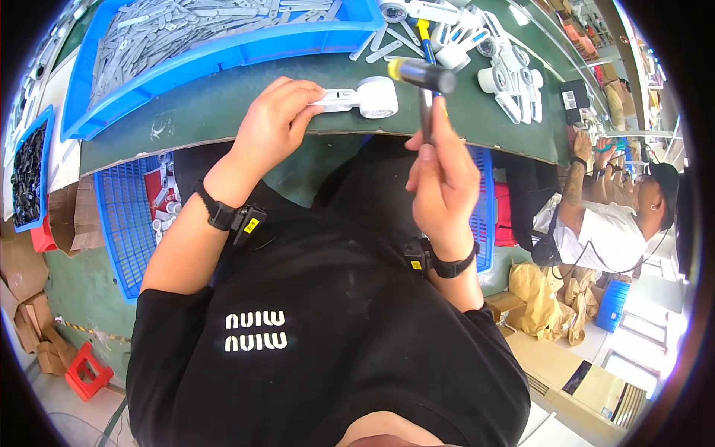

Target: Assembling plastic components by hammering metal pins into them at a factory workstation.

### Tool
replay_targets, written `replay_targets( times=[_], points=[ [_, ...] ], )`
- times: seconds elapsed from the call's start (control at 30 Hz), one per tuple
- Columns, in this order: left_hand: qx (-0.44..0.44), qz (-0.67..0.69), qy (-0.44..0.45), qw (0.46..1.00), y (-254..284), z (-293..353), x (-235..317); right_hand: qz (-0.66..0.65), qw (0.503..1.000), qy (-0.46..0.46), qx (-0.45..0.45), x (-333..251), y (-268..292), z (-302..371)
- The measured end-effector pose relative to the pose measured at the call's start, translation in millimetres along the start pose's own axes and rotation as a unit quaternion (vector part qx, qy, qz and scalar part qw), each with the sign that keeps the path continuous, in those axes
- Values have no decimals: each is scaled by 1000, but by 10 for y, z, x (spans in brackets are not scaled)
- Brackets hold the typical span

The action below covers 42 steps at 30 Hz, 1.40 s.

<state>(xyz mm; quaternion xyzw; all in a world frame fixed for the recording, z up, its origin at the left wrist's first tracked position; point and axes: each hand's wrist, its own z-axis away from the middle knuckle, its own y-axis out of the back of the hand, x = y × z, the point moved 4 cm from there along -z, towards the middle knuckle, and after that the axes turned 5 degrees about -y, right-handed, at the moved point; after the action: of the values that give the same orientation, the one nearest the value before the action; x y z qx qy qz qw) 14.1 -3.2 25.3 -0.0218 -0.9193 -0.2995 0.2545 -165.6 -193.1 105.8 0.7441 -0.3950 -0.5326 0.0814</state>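
Observation:
My left hand point(277, 115) is closed round the handle of a white handheld fan point(377, 97). The fan lies on its side at the front of the green worktable point(201, 127), its round head pointing right. My right hand point(445, 179) grips a mallet point(426, 76) by its dark shaft. The mallet's head, yellow at one end and black at the other, is raised to the right of the fan and apart from it. Behind the mallet, a blue-and-yellow tool handle point(426, 41) is partly hidden.
A blue tray point(223, 58) of grey strip-shaped parts stands at the back left. Several white fans point(514, 71) are heaped at the back right. Blue crates point(126, 223) sit below the table edge. A co-worker point(614, 231) works at the far right.

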Motion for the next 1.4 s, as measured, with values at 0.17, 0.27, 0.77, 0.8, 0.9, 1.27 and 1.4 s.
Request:
replay_targets(
  times=[0.17,0.27,0.77,0.8,0.9,1.27,1.4],
  points=[
    [32,12,-20,999,-34,2,-2,31,997,66,31,98,-97,79],
    [32,7,-13,999,-50,16,-4,157,979,-34,-128,243,-363,78],
    [32,20,2,999,-47,23,10,59,995,-70,-48,181,-211,-56],
    [32,34,12,999,-46,16,9,70,997,-12,-39,239,-260,-70],
    [30,35,18,999,-32,46,-43,91,985,-77,-123,296,-363,-78],
    [-2,129,146,981,20,52,-114,100,984,-10,-149,65,-484,-77],
    [2,133,117,984,-16,49,-140,21,999,14,-44,-48,-388,-34]
  ],
)
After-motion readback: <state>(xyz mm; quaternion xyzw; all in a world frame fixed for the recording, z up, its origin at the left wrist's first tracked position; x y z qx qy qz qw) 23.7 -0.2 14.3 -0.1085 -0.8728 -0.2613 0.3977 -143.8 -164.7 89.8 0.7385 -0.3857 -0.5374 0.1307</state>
